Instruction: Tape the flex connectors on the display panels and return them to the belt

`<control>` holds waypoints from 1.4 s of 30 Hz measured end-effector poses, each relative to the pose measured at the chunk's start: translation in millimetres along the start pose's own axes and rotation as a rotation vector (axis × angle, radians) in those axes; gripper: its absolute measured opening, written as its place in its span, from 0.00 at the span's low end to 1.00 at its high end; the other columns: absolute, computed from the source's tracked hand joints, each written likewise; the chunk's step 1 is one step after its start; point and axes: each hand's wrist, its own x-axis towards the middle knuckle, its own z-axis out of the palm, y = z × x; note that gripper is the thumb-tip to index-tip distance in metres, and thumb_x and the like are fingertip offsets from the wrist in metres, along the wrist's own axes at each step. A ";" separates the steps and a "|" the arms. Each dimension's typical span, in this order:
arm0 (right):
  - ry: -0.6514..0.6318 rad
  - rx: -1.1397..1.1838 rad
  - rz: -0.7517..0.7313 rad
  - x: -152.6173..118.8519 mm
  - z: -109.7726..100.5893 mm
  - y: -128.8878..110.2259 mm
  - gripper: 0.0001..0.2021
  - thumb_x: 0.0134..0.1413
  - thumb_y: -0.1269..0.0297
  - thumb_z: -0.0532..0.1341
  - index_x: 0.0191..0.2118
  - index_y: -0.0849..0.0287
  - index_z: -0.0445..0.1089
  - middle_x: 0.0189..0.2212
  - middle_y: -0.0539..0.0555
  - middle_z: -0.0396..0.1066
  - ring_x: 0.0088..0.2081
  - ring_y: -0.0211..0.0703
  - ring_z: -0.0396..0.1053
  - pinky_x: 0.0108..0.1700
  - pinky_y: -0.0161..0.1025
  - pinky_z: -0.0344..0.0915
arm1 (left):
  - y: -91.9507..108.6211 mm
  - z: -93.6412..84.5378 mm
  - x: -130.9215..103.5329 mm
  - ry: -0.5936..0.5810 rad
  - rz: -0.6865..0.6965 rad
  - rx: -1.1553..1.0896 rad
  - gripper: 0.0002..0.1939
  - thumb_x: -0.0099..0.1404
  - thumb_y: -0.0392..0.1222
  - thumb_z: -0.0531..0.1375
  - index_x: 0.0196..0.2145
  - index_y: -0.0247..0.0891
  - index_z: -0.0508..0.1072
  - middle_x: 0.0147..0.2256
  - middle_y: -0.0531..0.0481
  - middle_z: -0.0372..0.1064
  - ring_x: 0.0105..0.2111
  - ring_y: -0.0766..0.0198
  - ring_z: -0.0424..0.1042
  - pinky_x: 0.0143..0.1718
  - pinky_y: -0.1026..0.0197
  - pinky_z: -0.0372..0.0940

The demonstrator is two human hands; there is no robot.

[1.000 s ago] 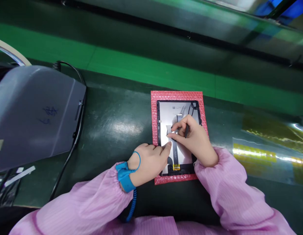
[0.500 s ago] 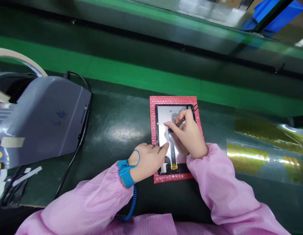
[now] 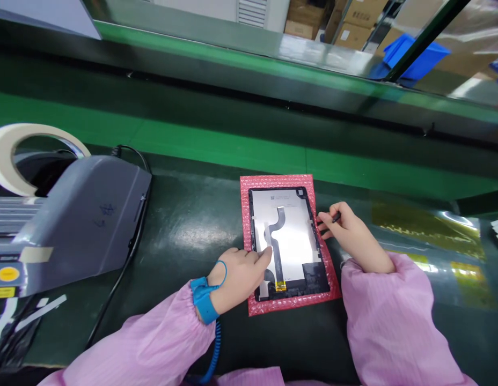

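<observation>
A tablet-sized display panel (image 3: 299, 233) lies back side up on a pink bubble-wrap sheet (image 3: 255, 308). Down its silvery back runs a grey flex cable (image 3: 277, 252), curved at the top, with a yellow end near the bottom edge. My left hand (image 3: 239, 276) rests at the panel's left edge, its index finger stretched onto the back beside the cable; the other fingers are loosely bent and partly hidden. Just off the right edge, my right hand (image 3: 349, 233) is closed around black tweezers (image 3: 336, 216), mostly concealed by the fingers.
On the left stands a grey machine (image 3: 83, 214) with a roll of cream tape (image 3: 7, 161) on top and a black cable (image 3: 142, 225) beside it. Clear sheets with yellow film pieces (image 3: 470, 276) lie at the right. A blue coiled cord (image 3: 217, 348) hangs from my left wristband.
My right hand has moved from above the panel to its right side, uncovering the cable's upper end. My left hand keeps its place on the panel. The camera view has shifted.
</observation>
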 end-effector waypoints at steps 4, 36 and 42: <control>-0.001 0.003 -0.042 2.0 5.7 3.8 0.28 0.50 0.32 0.62 0.35 0.51 0.56 0.25 0.48 0.71 0.26 0.44 0.72 0.33 0.45 0.69 | 1.7 -0.5 0.4 -0.014 -0.007 0.019 0.21 0.64 0.30 0.58 0.55 0.32 0.70 0.26 0.53 0.73 0.26 0.59 0.76 0.28 0.58 0.67; -0.005 0.417 -0.020 -1.8 32.4 -1.1 0.25 0.46 0.48 0.73 0.35 0.51 0.57 0.48 0.54 0.76 0.45 0.47 0.76 0.45 0.45 0.73 | 4.5 5.1 -1.9 0.023 -0.073 -0.026 0.20 0.64 0.29 0.56 0.54 0.33 0.68 0.25 0.53 0.75 0.25 0.61 0.77 0.27 0.60 0.67; -0.010 0.312 -0.054 -0.1 28.9 0.7 0.23 0.48 0.47 0.72 0.34 0.52 0.59 0.36 0.50 0.73 0.35 0.43 0.73 0.35 0.40 0.71 | 4.5 4.8 -1.9 0.021 -0.064 -0.035 0.21 0.62 0.28 0.58 0.54 0.31 0.69 0.25 0.54 0.75 0.25 0.59 0.77 0.26 0.58 0.67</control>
